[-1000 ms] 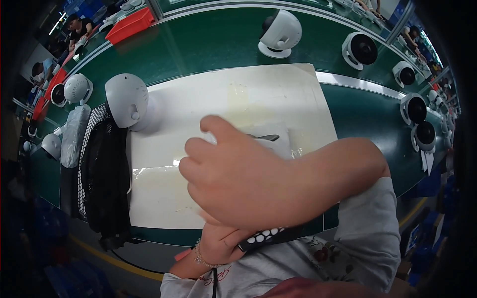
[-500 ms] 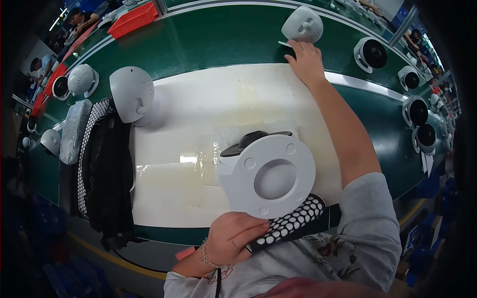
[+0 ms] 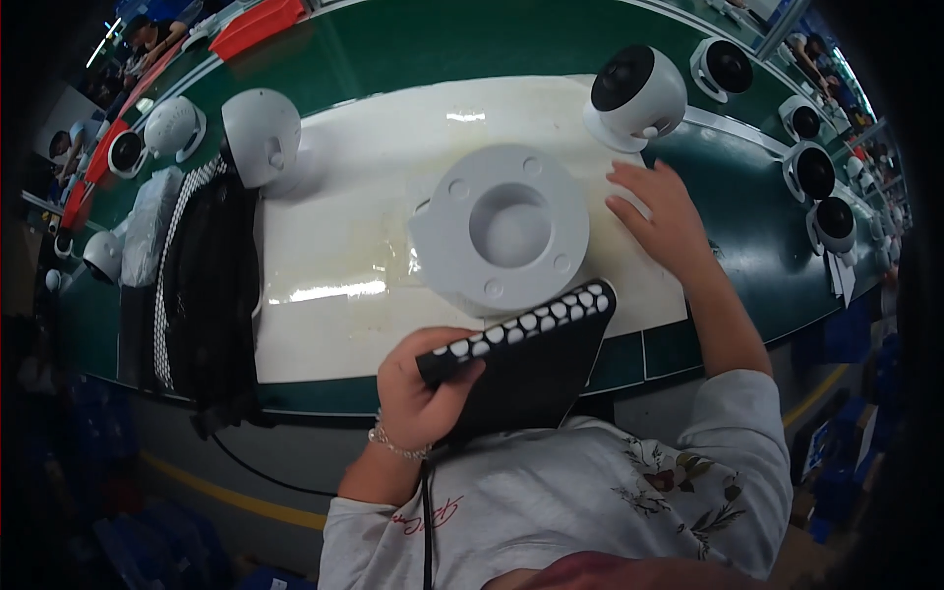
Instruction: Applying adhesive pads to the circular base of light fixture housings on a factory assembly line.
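My left hand grips one end of a flat black panel whose upper edge carries white rounded spots. Just beyond it, a white fan-like housing lies with its round base facing up, showing a ring-shaped recess and small round pads. Whether the panel touches it I cannot tell. My right hand hovers at the right, fingers apart and holding nothing. Nearest to it stands a white rounded unit with a black front, on its own base at the far right of the pale work sheet.
At the left, a black mesh bag-like bundle lies beside a plastic-wrapped item, with a white unit beyond. Several similar units line the green bench's right side. A red tray sits far left, near people working.
My right hand has let go of the far unit and drawn back; that unit now stands nearer with its black front showing. My left hand has raised and turned the spotted panel.
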Motion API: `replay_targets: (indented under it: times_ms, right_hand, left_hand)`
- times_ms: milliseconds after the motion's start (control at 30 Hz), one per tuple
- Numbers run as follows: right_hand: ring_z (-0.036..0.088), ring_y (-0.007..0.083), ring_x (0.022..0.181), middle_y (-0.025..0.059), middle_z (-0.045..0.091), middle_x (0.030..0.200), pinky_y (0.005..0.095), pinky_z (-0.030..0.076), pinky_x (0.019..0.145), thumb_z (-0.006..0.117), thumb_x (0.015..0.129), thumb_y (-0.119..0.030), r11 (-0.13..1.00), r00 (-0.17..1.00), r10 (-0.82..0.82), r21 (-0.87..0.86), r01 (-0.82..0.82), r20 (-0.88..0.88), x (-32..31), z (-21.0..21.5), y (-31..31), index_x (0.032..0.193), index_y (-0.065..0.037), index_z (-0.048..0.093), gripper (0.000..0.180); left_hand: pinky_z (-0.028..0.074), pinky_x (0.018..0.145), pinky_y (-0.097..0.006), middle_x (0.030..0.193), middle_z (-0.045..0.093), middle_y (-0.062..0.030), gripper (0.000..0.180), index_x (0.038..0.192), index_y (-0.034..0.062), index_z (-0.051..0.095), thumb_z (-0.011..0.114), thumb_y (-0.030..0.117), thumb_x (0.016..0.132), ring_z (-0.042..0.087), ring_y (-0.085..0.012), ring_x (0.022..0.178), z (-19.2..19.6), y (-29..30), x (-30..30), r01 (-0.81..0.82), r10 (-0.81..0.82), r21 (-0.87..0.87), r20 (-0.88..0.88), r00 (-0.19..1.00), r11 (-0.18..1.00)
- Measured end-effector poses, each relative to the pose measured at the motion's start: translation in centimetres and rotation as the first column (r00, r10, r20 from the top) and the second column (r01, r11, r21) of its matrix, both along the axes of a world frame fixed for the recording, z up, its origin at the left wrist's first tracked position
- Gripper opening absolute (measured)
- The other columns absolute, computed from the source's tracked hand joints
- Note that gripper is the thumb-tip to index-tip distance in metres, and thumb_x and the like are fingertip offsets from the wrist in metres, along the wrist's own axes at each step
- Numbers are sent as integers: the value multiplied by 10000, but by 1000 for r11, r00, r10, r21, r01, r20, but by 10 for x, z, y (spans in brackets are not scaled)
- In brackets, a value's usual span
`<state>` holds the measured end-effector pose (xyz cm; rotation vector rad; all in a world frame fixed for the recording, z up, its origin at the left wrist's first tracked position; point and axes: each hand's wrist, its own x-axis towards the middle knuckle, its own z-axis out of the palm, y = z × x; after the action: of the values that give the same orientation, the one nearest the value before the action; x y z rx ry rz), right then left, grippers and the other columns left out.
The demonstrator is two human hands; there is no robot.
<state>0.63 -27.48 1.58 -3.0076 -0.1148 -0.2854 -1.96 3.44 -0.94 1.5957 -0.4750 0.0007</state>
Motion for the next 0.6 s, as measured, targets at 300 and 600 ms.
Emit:
replay_targets:
  times_ms: [300, 600]
  right_hand:
    - [487, 201, 1011, 116, 464, 1150, 294, 372, 864, 733, 674, -127, 100, 956, 152, 959, -266, 250, -90, -23, 103, 1232, -24, 344, 688]
    - [426, 26, 722, -14, 488, 841, 163, 350, 620, 596, 821, -137, 45, 989, 117, 995, 90, -95, -90, -33, 114, 986, -22, 479, 233]
  left_hand:
    - [399, 596, -196, 766, 559, -23, 165, 865, -13, 564, 645, 0, 723, 491, -73, 667, -5, 6, -11, 69, -147, -280, -268, 952, 958]
    - [332, 497, -180, 662, 520, 25, 97, 793, -2, 564, 640, -17, 734, 423, -30, 575, -8, 13, -14, 17, -77, -179, -334, 939, 984]
